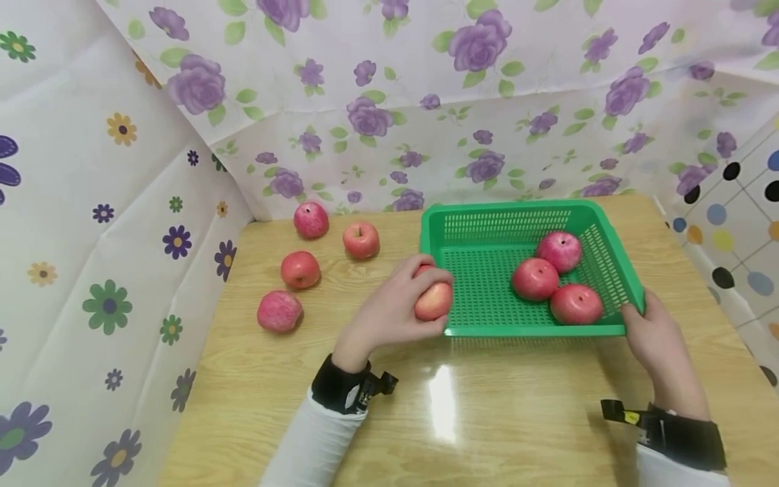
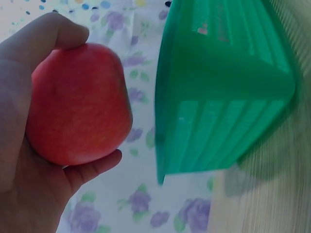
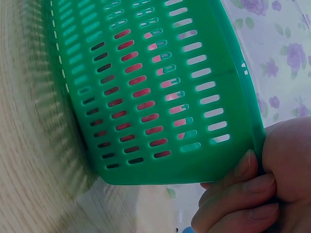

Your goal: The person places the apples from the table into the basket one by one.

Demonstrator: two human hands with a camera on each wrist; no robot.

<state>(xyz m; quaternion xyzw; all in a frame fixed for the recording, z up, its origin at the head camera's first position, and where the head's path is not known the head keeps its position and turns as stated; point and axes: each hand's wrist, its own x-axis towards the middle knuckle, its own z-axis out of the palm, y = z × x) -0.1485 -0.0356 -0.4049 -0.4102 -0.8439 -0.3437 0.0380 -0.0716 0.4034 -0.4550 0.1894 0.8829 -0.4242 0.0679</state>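
My left hand (image 1: 398, 304) grips a red apple (image 1: 434, 302) at the left rim of a green plastic basket (image 1: 535, 331). In the left wrist view the thumb and fingers wrap round the apple (image 2: 80, 104), and a gap parts it from the basket wall (image 2: 218, 131). My right hand (image 1: 660, 341) pinches the basket's near right corner. The right wrist view shows its fingers (image 3: 238, 194) curled at the rim beside the slotted wall (image 3: 194, 160). Three apples lie together in the basket's right part, one of them a darker red apple (image 1: 559, 251).
Several apples stand on the wooden table (image 1: 389, 419) left of the basket, among them a red apple (image 1: 361, 240) and a pinkish apple (image 1: 279, 311). Flowered cloth (image 1: 341, 155) hangs behind the table and along its left side. A dotted sheet (image 1: 730, 230) borders the right.
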